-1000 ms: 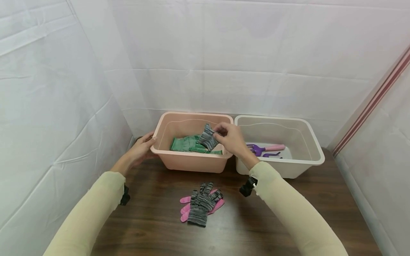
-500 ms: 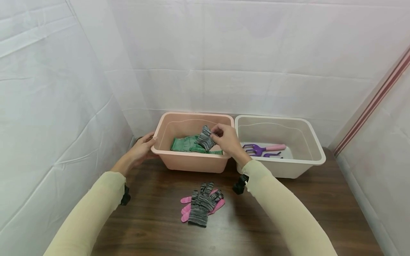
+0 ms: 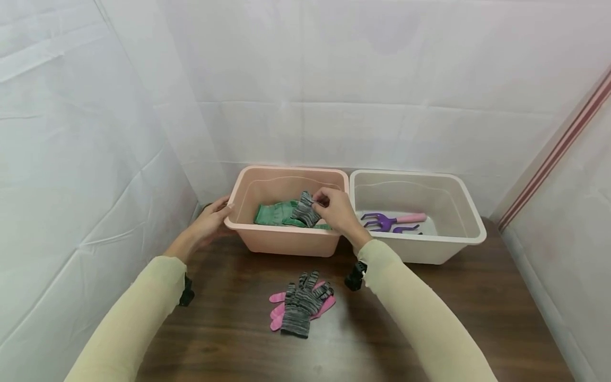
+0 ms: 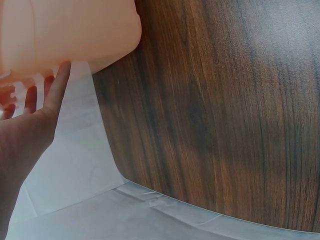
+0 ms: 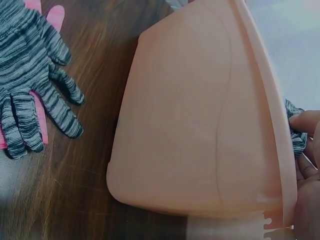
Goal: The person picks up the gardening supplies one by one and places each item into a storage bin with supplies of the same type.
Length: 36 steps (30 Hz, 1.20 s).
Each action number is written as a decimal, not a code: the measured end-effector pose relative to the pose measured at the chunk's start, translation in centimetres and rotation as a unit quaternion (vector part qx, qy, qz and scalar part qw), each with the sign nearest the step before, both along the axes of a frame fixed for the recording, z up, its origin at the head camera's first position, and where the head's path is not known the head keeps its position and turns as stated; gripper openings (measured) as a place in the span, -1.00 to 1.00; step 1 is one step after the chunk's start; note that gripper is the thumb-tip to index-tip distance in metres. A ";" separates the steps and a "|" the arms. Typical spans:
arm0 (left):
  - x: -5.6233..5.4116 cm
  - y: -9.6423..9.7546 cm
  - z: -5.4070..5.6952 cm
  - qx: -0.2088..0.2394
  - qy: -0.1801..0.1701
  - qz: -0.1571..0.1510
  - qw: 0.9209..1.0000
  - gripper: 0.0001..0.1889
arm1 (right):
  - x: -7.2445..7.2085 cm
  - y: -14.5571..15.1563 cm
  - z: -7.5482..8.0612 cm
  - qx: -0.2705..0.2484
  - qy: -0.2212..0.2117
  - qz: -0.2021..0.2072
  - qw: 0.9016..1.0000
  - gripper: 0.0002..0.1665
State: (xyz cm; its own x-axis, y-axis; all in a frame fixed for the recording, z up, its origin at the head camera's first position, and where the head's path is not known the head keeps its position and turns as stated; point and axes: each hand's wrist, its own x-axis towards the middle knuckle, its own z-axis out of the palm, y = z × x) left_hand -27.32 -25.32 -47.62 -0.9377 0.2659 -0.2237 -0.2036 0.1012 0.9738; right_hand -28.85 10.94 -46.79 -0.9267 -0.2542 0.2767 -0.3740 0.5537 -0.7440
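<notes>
Glove [image 3: 304, 210], partly hidden by the right hand [image 3: 336, 210] pinching it: visible axis seven-to-one o'clock. Left hand [image 3: 209, 220] holds bin [image 3: 286, 243] at nine o'clock.

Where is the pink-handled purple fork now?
In the head view, the pink-handled purple fork lies in the white bin, just right of the peach bin.

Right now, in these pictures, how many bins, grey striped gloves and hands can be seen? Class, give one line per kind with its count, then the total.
Bins: 2 (peach bin, white bin)
Grey striped gloves: 2 (pinched glove, tabletop glove)
Hands: 2 (left hand, right hand)
Total: 6
</notes>
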 end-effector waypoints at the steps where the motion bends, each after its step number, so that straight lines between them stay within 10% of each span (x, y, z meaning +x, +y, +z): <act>1: 0.0 0.0 0.0 0.000 -0.001 0.000 1.000 -0.34 | 0.0 0.0 0.0 0.005 0.002 0.001 1.000 -0.93; 36: 0.4 -0.3 -0.4 0.003 0.001 -0.011 1.000 -0.34 | 0.5 -0.2 -0.7 0.019 0.018 0.020 0.999 -0.91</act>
